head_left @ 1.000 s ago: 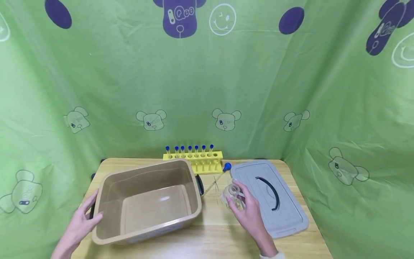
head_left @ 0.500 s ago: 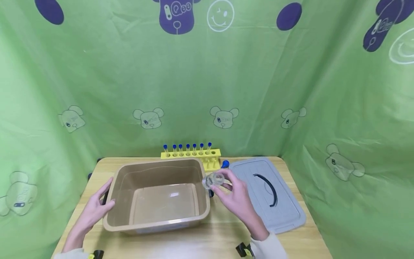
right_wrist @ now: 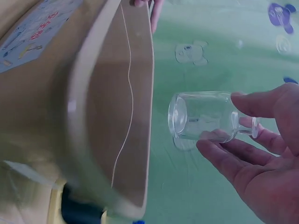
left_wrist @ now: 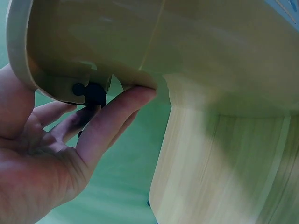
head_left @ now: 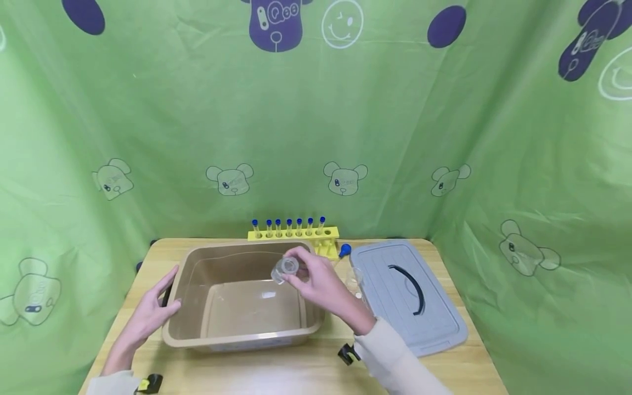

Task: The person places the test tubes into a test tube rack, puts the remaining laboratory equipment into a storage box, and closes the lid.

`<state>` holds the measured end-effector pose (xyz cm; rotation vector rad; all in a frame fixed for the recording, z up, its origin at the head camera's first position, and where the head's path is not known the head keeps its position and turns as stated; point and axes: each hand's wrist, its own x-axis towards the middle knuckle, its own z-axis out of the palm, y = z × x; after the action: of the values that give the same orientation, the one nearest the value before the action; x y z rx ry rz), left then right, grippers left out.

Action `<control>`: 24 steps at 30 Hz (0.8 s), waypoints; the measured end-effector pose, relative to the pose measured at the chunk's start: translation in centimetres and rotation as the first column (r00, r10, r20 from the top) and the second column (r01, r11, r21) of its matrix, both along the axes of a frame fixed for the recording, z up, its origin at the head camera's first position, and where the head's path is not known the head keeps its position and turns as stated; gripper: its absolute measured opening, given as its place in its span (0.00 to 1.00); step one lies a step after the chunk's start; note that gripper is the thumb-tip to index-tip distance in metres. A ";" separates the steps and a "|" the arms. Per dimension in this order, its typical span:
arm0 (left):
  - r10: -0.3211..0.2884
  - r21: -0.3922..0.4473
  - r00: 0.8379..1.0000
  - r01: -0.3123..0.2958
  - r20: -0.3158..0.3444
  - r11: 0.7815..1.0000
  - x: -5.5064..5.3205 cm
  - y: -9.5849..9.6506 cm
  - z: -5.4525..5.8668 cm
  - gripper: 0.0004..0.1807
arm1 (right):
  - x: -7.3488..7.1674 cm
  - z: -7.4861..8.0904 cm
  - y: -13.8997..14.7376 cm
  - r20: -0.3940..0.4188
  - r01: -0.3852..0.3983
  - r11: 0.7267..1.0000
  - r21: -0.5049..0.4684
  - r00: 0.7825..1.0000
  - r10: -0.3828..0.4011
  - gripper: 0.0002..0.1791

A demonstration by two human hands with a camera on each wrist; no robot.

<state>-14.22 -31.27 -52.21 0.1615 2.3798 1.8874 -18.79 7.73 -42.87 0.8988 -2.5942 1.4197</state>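
A brown plastic storage box [head_left: 257, 340] stands on the table with its top off. My left hand [head_left: 148, 312] holds its left end, thumb over the rim and fingers outside, by the black side handle [left_wrist: 93, 93]. Between thumb and fingertips, my right hand [head_left: 323, 282] pinches a small clear glass bottle [right_wrist: 201, 116] near its neck. The bottle overlaps the box's opening, close to its far right corner, and leans in the head view. In the right wrist view the bottle looks see-through, with nothing visible inside. The box floor shows bare in the head view.
Behind the box stands a yellow rack [head_left: 326, 248] of blue-capped test tubes [head_left: 289, 227]. A blue rubber bulb [head_left: 344, 250] lies beside it. At the right lies the grey lid [head_left: 439, 315] with a black handle; clear glassware [head_left: 353, 278] sits at its left edge.
My right hand has carried the glass bottle left, from beside the lid to over the box. The box has shifted right and turned straighter, with my left hand following at its end.
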 end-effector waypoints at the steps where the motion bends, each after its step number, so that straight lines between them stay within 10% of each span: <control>1: -0.001 0.001 1.000 0.001 0.002 1.000 0.0 -0.1 0.0 0.48 | -0.2 0.2 -0.6 -0.013 -0.017 1.000 0.020 1.000 0.017 0.16; 12: 0.036 -0.144 0.997 -0.046 -0.071 0.988 -0.6 0.1 0.0 0.45 | -2.6 0.9 -7.5 -0.111 -0.172 0.946 0.276 0.972 0.209 0.18; 24: 0.051 -0.187 0.982 -0.085 -0.181 0.979 -0.9 0.5 -0.7 0.43 | -5.4 -2.6 -14.5 0.004 -0.345 0.782 0.519 0.916 0.402 0.19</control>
<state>-15.17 -30.78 -52.86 0.2421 2.7025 1.7191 -24.20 -6.79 -45.47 1.5826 -2.8633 0.6730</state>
